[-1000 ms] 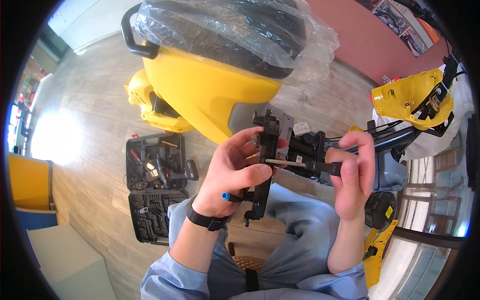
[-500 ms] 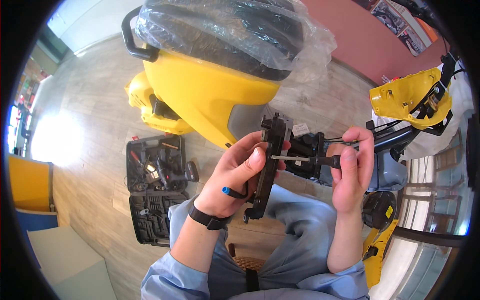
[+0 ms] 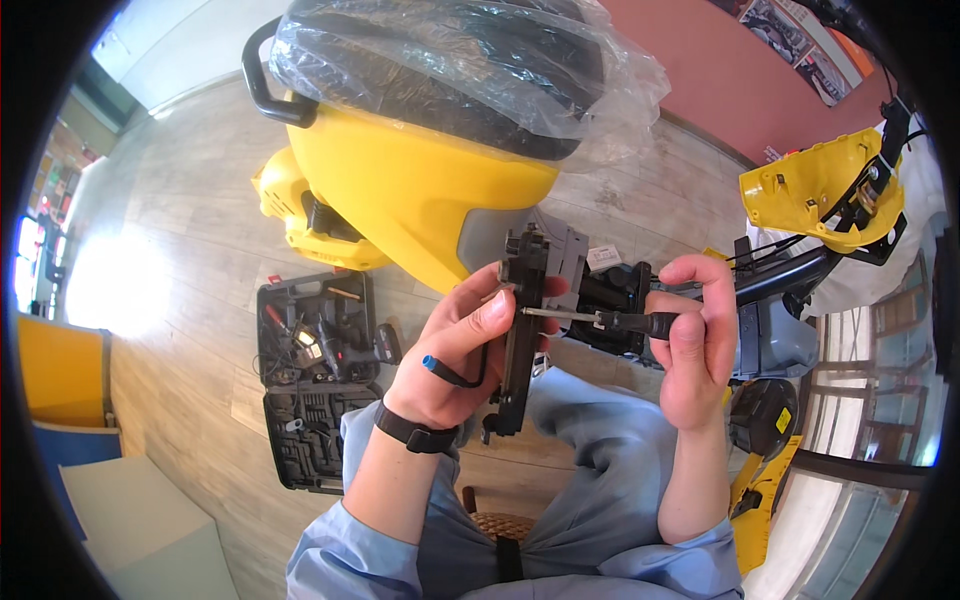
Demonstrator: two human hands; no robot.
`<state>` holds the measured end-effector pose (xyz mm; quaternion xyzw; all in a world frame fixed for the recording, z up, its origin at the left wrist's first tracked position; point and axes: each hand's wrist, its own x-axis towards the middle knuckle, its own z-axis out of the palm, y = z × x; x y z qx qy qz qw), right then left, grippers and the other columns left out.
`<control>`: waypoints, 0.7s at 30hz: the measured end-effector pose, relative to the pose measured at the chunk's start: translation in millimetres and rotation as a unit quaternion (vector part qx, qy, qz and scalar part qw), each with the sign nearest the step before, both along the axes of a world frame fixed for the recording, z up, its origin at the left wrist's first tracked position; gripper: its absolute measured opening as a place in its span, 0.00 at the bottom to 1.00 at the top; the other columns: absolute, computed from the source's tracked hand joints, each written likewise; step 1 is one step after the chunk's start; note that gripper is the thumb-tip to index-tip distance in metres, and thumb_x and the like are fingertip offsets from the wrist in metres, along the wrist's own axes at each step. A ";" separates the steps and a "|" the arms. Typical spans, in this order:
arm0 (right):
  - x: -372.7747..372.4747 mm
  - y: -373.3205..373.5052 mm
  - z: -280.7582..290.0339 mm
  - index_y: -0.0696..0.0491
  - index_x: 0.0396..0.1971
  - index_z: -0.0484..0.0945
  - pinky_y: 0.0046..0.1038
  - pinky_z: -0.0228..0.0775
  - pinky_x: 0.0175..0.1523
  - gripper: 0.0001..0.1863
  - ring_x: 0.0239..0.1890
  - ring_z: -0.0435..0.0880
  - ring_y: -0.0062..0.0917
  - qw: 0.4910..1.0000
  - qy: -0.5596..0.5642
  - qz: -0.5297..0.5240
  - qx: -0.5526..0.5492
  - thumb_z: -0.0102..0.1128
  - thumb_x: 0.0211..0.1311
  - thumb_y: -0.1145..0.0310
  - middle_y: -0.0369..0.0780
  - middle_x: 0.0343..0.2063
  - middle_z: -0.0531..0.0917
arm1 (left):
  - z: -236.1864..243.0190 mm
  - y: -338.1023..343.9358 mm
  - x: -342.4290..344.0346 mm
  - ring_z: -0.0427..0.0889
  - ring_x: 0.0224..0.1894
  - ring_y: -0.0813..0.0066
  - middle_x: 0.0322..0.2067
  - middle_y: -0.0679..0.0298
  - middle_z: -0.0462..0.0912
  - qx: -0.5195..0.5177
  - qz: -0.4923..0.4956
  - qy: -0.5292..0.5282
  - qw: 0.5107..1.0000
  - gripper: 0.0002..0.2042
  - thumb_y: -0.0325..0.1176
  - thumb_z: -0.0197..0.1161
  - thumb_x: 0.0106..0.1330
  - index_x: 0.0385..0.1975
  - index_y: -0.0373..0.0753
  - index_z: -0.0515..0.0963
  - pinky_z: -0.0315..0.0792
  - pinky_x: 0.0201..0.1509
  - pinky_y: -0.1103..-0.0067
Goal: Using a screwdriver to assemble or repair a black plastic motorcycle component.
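Note:
My left hand (image 3: 455, 350) is closed around a long black bar-shaped part (image 3: 520, 355), which stands nearly upright over my lap. A short black cable with a blue-tipped plug (image 3: 431, 364) comes off it beside my wrist. Between the thumb and fingers of my right hand (image 3: 698, 345) is the black handle of a screwdriver (image 3: 632, 322). Its steel shaft points left, and the tip meets the side of the bar near my left thumb. Whether a screw sits there is too small to tell.
Ahead stands a yellow scooter (image 3: 395, 185) with its seat under clear plastic film (image 3: 440, 60). An open black tool case (image 3: 285, 460) lies on the floor to the left. A yellow panel (image 3: 815, 195) hangs at the right, above a black round part (image 3: 765, 415).
Both hands have shifted slightly left together with the bar and the screwdriver. The bar is more upright, and the screwdriver's handle now dips a little toward me.

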<state>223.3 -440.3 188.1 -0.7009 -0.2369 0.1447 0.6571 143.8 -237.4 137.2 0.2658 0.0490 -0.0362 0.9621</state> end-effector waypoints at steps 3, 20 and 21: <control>5.3 8.6 -13.0 0.56 0.48 0.61 0.14 0.47 0.27 0.17 0.21 0.58 0.10 0.996 -0.074 -0.001 0.056 0.51 0.65 0.65 0.30 0.19 0.66 | 1.8 -0.1 -0.9 0.80 0.45 0.70 0.53 0.55 0.75 0.009 0.002 0.009 1.000 0.27 0.38 0.63 0.63 0.60 0.34 0.64 0.76 0.47 0.77; 15.0 8.7 -19.9 0.55 0.49 0.60 0.16 0.55 0.33 0.16 0.28 0.66 0.15 0.983 -0.128 0.028 0.127 0.50 0.62 0.72 0.36 0.25 0.68 | 3.7 1.2 -3.3 0.80 0.47 0.64 0.55 0.48 0.72 0.036 -0.001 0.037 0.999 0.27 0.42 0.58 0.66 0.60 0.33 0.64 0.77 0.51 0.69; 10.4 7.3 -12.8 0.56 0.48 0.62 0.16 0.55 0.33 0.15 0.27 0.65 0.14 0.996 -0.054 0.029 0.063 0.51 0.64 0.70 0.34 0.25 0.69 | 4.7 2.2 -4.5 0.80 0.47 0.64 0.55 0.48 0.72 0.037 0.001 0.039 0.999 0.27 0.42 0.58 0.66 0.60 0.33 0.64 0.77 0.51 0.69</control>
